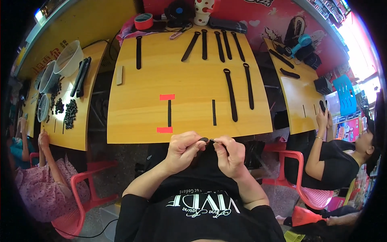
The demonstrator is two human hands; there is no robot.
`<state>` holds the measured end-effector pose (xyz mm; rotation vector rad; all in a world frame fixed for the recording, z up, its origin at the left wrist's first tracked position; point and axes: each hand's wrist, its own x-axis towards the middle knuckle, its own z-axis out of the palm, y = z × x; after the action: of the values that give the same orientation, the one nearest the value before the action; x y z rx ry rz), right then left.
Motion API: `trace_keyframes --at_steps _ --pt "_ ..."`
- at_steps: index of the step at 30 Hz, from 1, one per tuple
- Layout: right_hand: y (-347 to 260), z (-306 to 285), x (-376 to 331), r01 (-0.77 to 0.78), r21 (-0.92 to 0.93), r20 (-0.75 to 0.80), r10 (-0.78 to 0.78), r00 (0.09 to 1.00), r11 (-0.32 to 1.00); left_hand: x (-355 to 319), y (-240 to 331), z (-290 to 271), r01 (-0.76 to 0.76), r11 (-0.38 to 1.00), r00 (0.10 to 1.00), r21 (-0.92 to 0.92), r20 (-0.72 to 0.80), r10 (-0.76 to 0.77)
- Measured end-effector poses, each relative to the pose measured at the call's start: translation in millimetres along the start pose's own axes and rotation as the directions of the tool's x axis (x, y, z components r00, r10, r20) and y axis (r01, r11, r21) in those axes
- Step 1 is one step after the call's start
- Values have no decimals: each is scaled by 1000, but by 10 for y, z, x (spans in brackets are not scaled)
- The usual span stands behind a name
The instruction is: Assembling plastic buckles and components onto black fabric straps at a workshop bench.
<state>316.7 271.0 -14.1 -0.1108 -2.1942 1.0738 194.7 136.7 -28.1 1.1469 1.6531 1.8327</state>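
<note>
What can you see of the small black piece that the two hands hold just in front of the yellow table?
The small black piece is mostly hidden by fingers. Only a short, dark, flat bit with a rounded end shows, lying roughly level. It looks like the end of a strap, similar to the black straps on the yellow table, but its material cannot be told. The left hand pinches it from one side, the right hand from the other, just below the table's near edge.
</note>
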Motion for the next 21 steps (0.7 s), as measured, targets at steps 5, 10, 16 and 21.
trace_keyframes --at_steps 5,10,16,21 --pt "16 9 33 56 -71 23 -54 998 996 -11 -9 -9 40 997 999 -65 -6 -41" --pt "63 2 5 59 -96 28 -56 998 994 1 -34 18 97 988 995 -121 2 -98" --pt "63 12 4 62 -104 37 -59 998 993 -10 -44 22 112 986 994 -126 -4 -113" --pt "52 10 9 62 -107 43 -58 997 992 -32 -63 -14 104 988 994 -116 36 -101"
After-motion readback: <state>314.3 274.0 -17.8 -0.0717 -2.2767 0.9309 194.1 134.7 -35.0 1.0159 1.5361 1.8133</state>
